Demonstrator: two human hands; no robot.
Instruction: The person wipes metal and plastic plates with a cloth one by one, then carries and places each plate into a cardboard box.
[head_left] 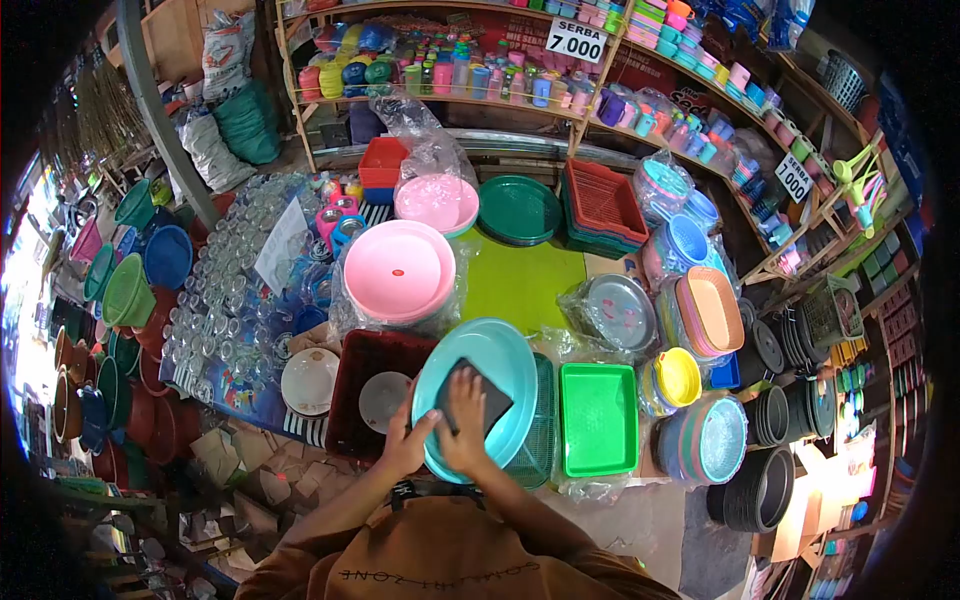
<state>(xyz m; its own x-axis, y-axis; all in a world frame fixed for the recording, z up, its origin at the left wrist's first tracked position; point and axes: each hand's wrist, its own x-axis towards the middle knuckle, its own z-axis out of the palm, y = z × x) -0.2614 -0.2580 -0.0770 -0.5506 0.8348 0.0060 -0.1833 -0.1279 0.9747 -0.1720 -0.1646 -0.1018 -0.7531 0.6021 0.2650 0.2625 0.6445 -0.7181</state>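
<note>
Head view, right hand (pixel 463 410) flat on dark cloth (pixel 484 398) inside smooth round turquoise basin (pixel 510 362), left hand (pixel 405 440) gripping its rim, ribbed green tray (pixel 598 420) nearby.

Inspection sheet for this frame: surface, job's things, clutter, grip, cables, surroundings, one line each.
Surface: yellow-green sheet, visible between stacks of plasticware.
Job's things: light-blue basin, with a dark cloth-like piece inside.
Clutter: pink basins, green tray and clear glassware crowd around; loose clear plastic lies among the stacks.
Grip: left hand holds the basin's rim; right hand lies flat on the dark piece.
Cables: nothing seen.
Surroundings: stocked shelves behind, with "SERBA 7.000" signs; more basins left and right.
</note>
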